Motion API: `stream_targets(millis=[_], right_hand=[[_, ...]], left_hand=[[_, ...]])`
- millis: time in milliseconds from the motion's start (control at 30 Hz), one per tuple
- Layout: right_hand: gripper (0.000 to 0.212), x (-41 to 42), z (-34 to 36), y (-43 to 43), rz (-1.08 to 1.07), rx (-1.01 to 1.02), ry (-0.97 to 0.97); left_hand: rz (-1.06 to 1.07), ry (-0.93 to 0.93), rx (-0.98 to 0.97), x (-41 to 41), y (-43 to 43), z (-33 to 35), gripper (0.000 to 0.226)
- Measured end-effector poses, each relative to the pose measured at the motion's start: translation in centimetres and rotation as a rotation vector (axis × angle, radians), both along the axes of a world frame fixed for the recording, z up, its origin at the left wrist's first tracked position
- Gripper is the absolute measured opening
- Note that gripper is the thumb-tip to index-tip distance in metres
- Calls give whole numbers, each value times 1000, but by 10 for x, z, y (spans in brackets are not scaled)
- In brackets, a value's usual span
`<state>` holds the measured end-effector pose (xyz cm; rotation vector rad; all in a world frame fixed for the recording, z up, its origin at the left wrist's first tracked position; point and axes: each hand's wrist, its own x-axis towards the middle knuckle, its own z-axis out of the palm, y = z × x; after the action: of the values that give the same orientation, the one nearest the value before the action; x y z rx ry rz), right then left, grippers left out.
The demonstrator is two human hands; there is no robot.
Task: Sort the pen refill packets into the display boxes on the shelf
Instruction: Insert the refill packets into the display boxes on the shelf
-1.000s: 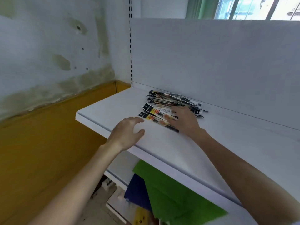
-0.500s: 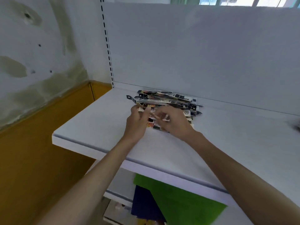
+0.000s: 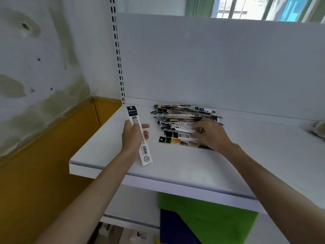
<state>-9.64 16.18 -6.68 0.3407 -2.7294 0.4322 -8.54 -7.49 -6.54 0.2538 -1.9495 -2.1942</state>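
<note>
A loose pile of pen refill packets (image 3: pixel 182 118) lies on the white shelf (image 3: pixel 175 166) against the back panel. My left hand (image 3: pixel 134 136) grips one long white packet with a black top (image 3: pixel 139 131), held upright above the shelf to the left of the pile. My right hand (image 3: pixel 210 133) lies on the right side of the pile, fingers curled onto a white packet (image 3: pixel 181 127). Two black-and-yellow packets (image 3: pixel 173 140) sit at the pile's near edge. No display boxes are visible.
The slotted upright (image 3: pixel 117 55) stands at the shelf's back left corner, by a stained wall with yellow lower paneling (image 3: pixel 35 169). Green and blue sheets (image 3: pixel 202 221) lie on the shelf below. A pale object (image 3: pixel 318 129) shows at the right edge.
My left hand has lifted one white packet out of the pile and moved it left. My right hand has shifted right across the pile. The camera has tilted up slightly.
</note>
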Motion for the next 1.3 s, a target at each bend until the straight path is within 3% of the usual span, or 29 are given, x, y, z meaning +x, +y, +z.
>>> stream_targets(millis=[67, 133, 233, 333, 433, 567, 633, 733, 900, 1033, 1133, 1300], right_hand=[[24, 2, 7, -12, 28, -56, 65], [41, 6, 19, -28, 70, -141, 85], [26, 14, 32, -57, 145, -402, 26], [13, 15, 26, -83, 252, -234, 121], [15, 17, 14, -96, 368, -98, 61], [17, 16, 16, -71, 227, -128, -28], [21, 13, 17, -44, 95, -123, -199], [23, 13, 12, -25, 31, 11, -304], [20, 9, 13, -32, 26, 17, -267], [5, 13, 29, -51, -33, -405, -125], [5, 17, 40, -76, -32, -614, -132], [9, 30, 38, -100, 6, -440, -51]], left_hand=[[-29, -7, 7, -4, 1, -1, 25], [-59, -16, 3, -9, 3, 0, 23], [-121, -37, 68, -13, 8, 5, 14], [-176, -59, 131, -15, 16, 11, 19], [-142, -43, 4, -18, 17, 9, 13], [-133, 2, 69, -20, 3, 6, 19], [-133, 40, 50, -20, -4, 7, 11], [-124, 44, 17, -21, -6, 9, 10], [-169, -1, 0, -24, -4, 8, 14], [-243, -61, 2, -25, -2, 10, 10], [-351, -91, 41, -21, 9, 18, 26], [-334, 83, -217, -9, 37, 18, 18]])
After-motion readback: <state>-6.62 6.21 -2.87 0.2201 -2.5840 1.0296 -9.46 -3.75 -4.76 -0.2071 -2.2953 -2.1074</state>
